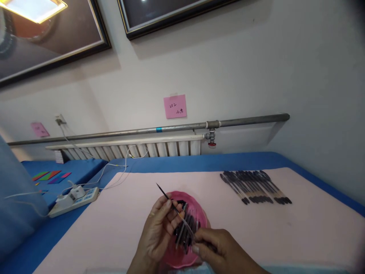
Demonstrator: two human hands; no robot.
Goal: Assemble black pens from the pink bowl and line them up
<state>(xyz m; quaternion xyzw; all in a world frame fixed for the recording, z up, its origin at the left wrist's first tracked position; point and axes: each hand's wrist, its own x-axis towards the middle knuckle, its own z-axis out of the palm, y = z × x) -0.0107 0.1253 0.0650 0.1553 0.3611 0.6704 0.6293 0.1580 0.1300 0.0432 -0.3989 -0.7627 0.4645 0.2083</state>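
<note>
Between the thumb and fingers of my left hand (159,228) is a thin black pen refill (162,191), its pointed end up and to the left. Its lower part runs down toward a clear pen barrel (188,229), which my right hand (218,247) pinches at the lower end. Whether the refill sits inside the barrel is hard to make out. Something dark also shows within my right hand's fingers. Both hands are over a pink bowl (201,205) holding several loose black and clear pen parts (182,238).
Rows of black-capped pens (251,186) lie to the right on the pink sheet (119,224) covering a blue table (176,164). A power strip (75,201) with plugs and white cables stands at left. Flat coloured pieces (51,176) lie farther left. A radiator (159,148) lines the wall.
</note>
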